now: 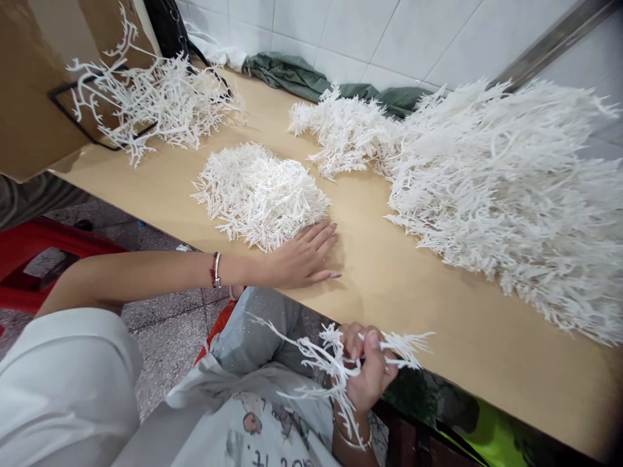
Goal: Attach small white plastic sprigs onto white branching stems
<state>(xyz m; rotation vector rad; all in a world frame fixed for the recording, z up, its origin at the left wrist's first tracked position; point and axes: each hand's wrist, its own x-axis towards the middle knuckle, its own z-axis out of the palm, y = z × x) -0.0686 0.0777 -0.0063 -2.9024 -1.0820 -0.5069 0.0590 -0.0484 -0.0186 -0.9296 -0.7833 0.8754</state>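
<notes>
My left hand (302,256) lies flat and open on the tan table (389,272), its fingers touching the near edge of a small heap of short white plastic pieces (260,194). My right hand (367,370) is below the table's front edge, above my lap, with fingers closed around a bunch of white branched plastic sprigs (331,363). The sprigs stick out on both sides of the fist. A bracelet sits on my left wrist.
A very large pile of white sprigs (506,194) fills the right of the table, a smaller one (345,130) lies behind. Bare branched stems (160,97) lie at the far left by a cardboard box (39,84). Green cloth (302,78) lies against the tiled wall. A red stool (29,253) stands on the floor.
</notes>
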